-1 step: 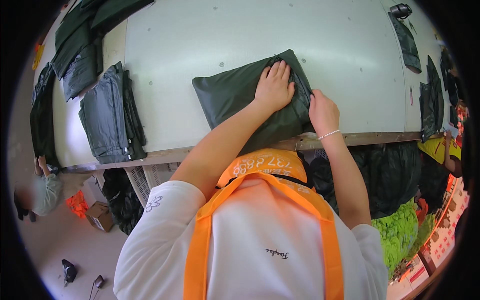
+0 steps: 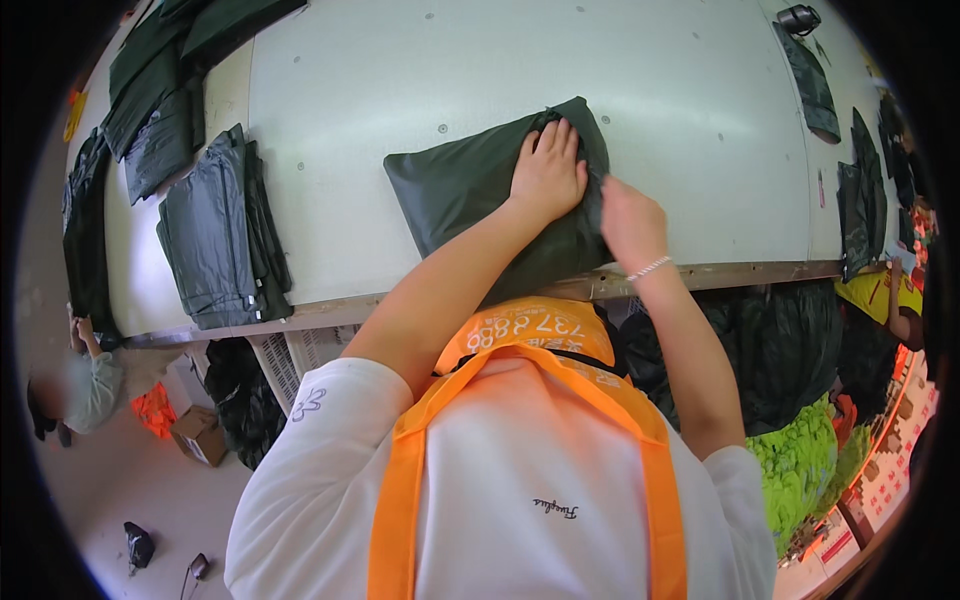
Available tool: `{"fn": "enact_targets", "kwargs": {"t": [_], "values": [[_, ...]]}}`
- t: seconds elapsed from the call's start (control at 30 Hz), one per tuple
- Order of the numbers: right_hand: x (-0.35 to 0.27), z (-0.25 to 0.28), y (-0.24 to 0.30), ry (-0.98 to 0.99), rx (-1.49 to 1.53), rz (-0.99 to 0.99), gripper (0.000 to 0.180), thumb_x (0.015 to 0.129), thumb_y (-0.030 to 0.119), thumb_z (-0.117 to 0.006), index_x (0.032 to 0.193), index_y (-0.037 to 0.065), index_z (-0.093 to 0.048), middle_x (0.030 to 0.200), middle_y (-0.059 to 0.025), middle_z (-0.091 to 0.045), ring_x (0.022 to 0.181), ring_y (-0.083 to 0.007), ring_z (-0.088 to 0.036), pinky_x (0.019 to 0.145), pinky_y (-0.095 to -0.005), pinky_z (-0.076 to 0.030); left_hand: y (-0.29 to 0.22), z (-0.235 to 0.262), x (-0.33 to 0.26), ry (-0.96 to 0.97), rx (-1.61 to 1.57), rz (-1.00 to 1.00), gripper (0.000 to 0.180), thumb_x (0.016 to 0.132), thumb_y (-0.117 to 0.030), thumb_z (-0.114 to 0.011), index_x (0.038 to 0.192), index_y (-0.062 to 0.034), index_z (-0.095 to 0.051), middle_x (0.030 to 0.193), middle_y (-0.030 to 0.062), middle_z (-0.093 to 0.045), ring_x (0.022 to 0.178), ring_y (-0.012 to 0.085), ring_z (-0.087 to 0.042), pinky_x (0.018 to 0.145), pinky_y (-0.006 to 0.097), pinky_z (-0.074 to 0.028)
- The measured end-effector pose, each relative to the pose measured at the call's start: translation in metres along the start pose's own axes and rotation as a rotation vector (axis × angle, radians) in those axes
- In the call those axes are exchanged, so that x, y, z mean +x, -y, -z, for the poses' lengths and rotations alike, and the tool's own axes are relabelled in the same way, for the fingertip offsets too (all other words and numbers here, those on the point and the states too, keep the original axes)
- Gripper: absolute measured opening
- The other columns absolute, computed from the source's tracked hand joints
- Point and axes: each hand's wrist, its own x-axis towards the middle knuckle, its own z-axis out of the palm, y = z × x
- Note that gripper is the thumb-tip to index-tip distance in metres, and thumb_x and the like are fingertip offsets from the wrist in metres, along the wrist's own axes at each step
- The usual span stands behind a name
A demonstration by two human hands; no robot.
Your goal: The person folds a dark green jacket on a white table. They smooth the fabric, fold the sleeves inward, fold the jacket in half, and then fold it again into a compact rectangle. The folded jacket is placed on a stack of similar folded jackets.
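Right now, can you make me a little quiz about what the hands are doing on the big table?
1. True or false: the left hand lies flat on the folded dark green cloth.
2. Which hand wears a thin white bracelet? A) left B) right
3. Fill in: the grey folded pile sits toward the table's ____ side.

Key
1. True.
2. B; the right hand grips the cloth's right edge near the white table front.
3. Left.
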Motion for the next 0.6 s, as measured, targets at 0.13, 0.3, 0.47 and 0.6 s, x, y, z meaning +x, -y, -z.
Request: {"fn": "enact_targets", "kwargs": {"t": [0.13, 0.3, 0.47, 0.6], "values": [[0.009, -0.009, 0.036, 0.016, -0.212, 0.185, 0.013, 0.082, 0.005, -0.051, 0.088, -0.002, -0.059, 0.071, -0.0137, -0.065, 0.064, -0.0271, -0.066, 0.052, -0.036, -0.052, 0.011, -0.003, 0.005, 0.116, 0.201, -0.054, 0.055, 0.088, -0.038, -0.048, 0.124, 0.0031, -0.052, 0.142, 0.0167, -0.039, 0.135, 0.0287, -0.029, 0.109, 0.04, -0.025], [-0.007, -0.019, 0.008, -0.059, -0.257, 0.122, 0.024, 0.083, 0.008, -0.051, 0.103, -0.002, -0.061, 0.075, -0.0113, -0.065, 0.068, -0.0247, -0.066, 0.055, -0.0352, -0.053, 0.033, 0.067, -0.001, -0.038, -0.254, -0.215, 0.061, 0.08, -0.035, -0.065, 0.132, -0.0088, -0.047, 0.14, 0.0114, -0.042, 0.131, 0.0329, -0.036, 0.108, 0.05, -0.028], [0.009, -0.006, 0.029, -0.22, -0.067, 0.186, 0.023, 0.082, 0.008, -0.051, 0.102, 0.003, -0.063, 0.073, -0.0079, -0.064, 0.067, -0.023, -0.065, 0.058, -0.034, -0.052, 0.039, 0.041, -0.03, 0.052, -0.009, -0.164, 0.058, 0.084, -0.055, -0.052, 0.132, -0.0235, -0.05, 0.149, 0.0047, -0.032, 0.138, 0.0316, -0.025, 0.106, 0.061, -0.021], [0.002, -0.037, 0.035, -0.155, -0.16, 0.212, 0.018, 0.082, 0.008, -0.052, 0.095, 0.001, -0.063, 0.07, -0.0072, -0.063, 0.064, -0.0237, -0.064, 0.055, -0.0374, -0.05, 0.036, 0.04, -0.029, 0.154, 0.018, -0.155, 0.047, 0.082, -0.045, -0.055, 0.119, -0.0165, -0.059, 0.147, 0.0084, -0.034, 0.137, 0.0313, -0.025, 0.106, 0.06, -0.022]]}}
